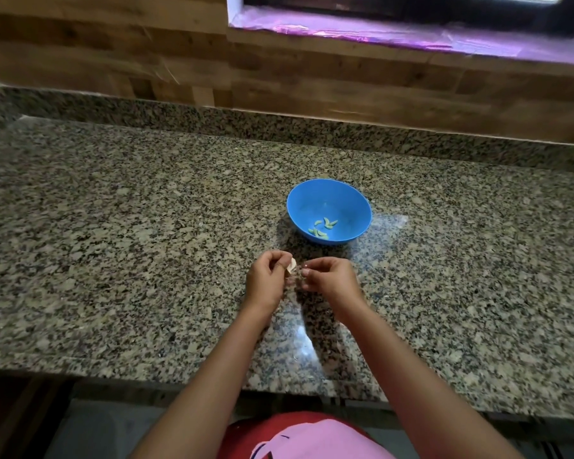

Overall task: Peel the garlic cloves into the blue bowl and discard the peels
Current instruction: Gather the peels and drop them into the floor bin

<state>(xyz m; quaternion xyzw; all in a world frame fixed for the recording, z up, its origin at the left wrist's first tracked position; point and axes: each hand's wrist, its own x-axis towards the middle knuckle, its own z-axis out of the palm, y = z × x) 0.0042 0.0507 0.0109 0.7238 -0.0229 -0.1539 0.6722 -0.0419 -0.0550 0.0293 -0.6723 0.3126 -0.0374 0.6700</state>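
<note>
A blue bowl (328, 211) stands on the granite counter with several peeled garlic cloves (323, 227) lying in its bottom. Just in front of it my two hands meet above the counter. My left hand (266, 280) pinches a pale garlic clove (291, 265) whose papery skin sticks out between the fingers. My right hand (327, 275) is close beside it with its fingers curled; its fingertips sit just right of the clove. Whether they hold a bit of peel is too small to tell.
The speckled granite counter (146, 243) runs wide to both sides, with a raised granite lip and a wooden wall (179, 61) behind. A window sill covered in purple film (411, 31) sits up at the back right. The counter's front edge (113, 372) is near my body.
</note>
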